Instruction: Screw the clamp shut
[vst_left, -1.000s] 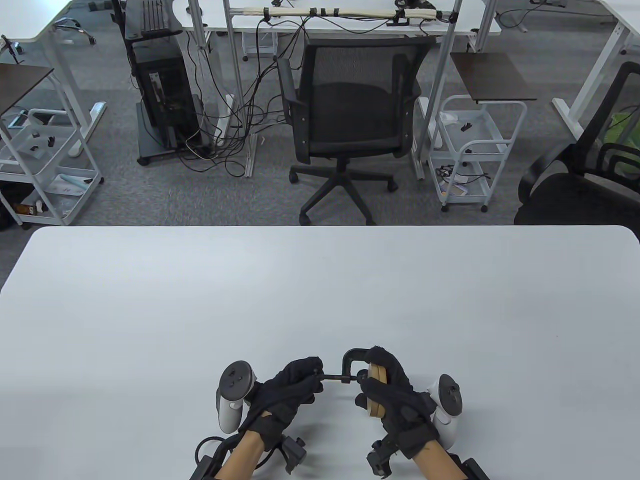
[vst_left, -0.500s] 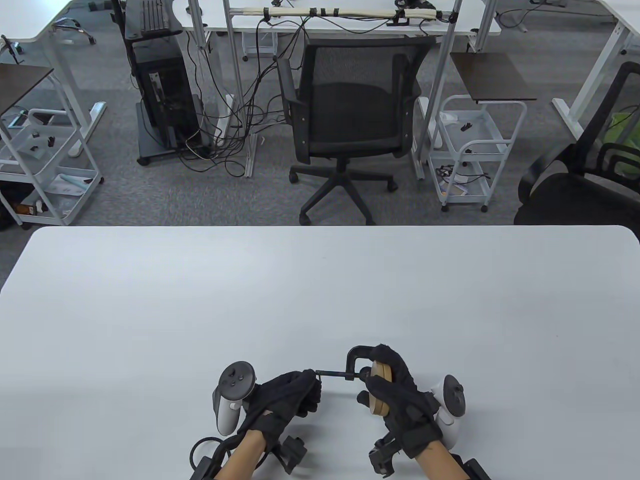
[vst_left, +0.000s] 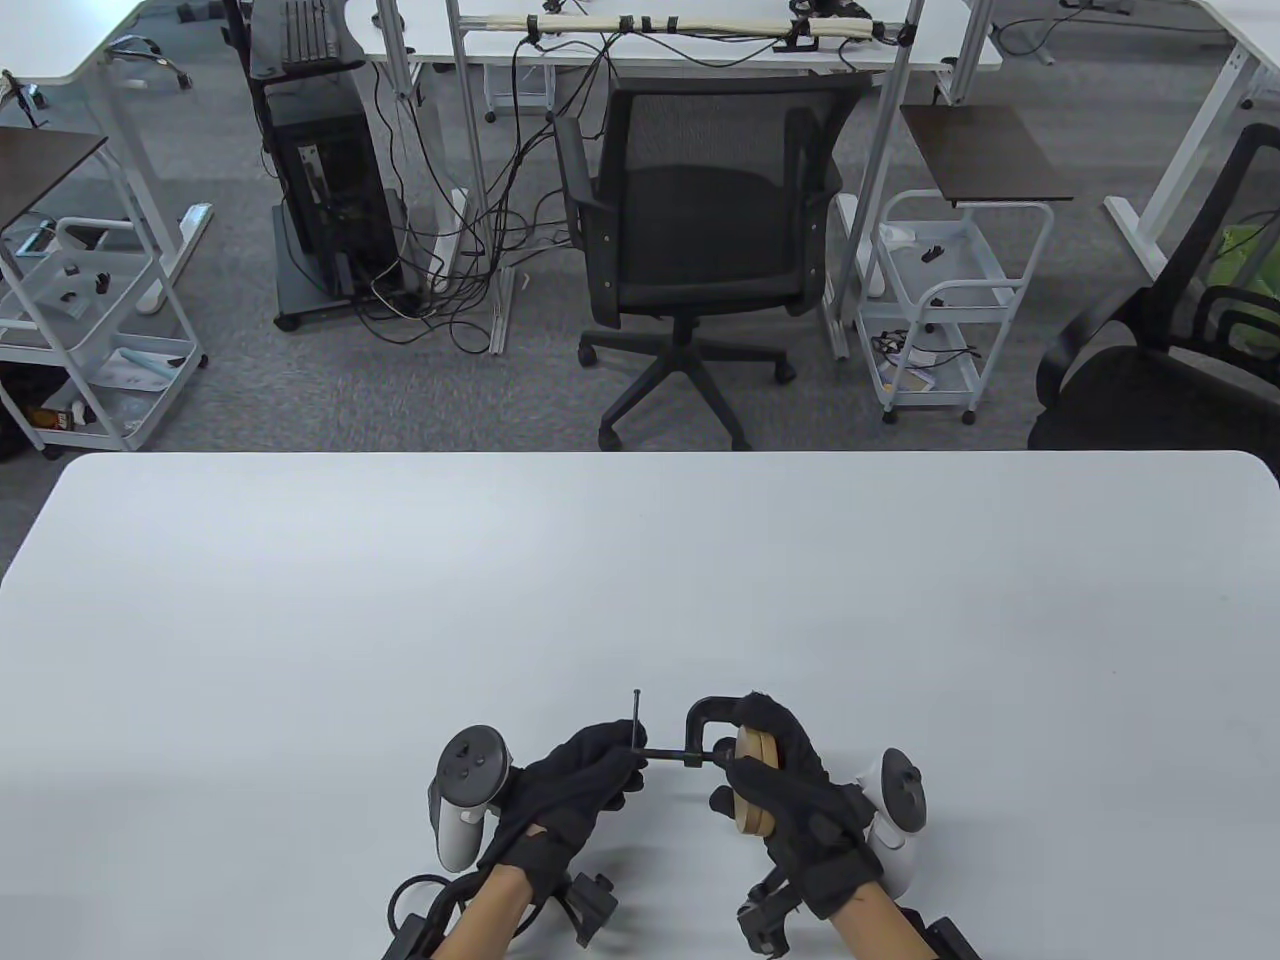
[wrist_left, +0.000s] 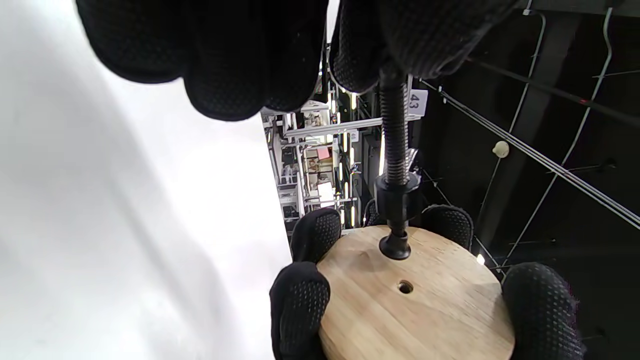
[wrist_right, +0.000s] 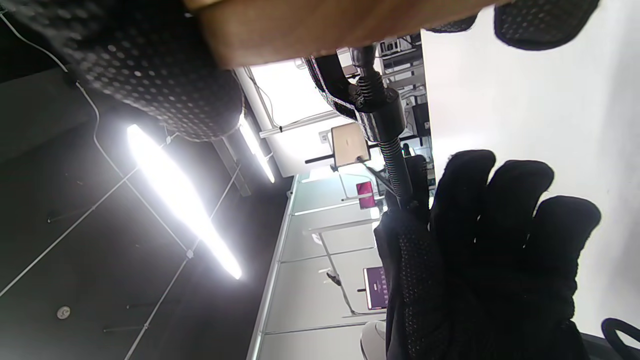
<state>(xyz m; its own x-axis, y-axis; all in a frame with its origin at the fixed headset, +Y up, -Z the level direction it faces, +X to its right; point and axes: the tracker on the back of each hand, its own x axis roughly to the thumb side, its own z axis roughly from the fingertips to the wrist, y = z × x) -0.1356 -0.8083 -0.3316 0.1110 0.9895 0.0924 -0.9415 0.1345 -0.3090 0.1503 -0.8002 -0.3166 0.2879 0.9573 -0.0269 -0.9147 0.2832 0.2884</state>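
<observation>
— Black gloves on both hands, low at the near edge of the white surface (vst_left: 640, 560). What's the left hand (vst_left: 575, 790) got?

— Its fingers (wrist_left: 230, 60) are curled round the outer end of the black threaded screw (wrist_left: 395, 135) of the black metal C-clamp (vst_left: 705, 722). A thin black crossbar handle (vst_left: 638, 722) pokes up out of that grip, standing nearly upright.

— And the screw itself?

— It runs level from the left hand rightward, through the clamp's frame. From the left wrist view its round foot (wrist_left: 395, 246) sits on the face of a round wooden disc (wrist_left: 415, 300), just above a small hole in the wood.

— So where's the clamp?

— Between the two hands, held above the surface, its curved frame arching over the top of the wood.

— The right hand (vst_left: 790, 790)?

— It grips the wooden disc on edge, fingers (wrist_left: 542, 310) wrapped round the rim on both sides. From above the wood looks like two layers, though I can't tell for certain.

— Anything else?

— A white tracker on the back of each hand, left (vst_left: 462, 795) and right (vst_left: 898, 812), and an office chair (vst_left: 700, 240) beyond the far edge.
</observation>
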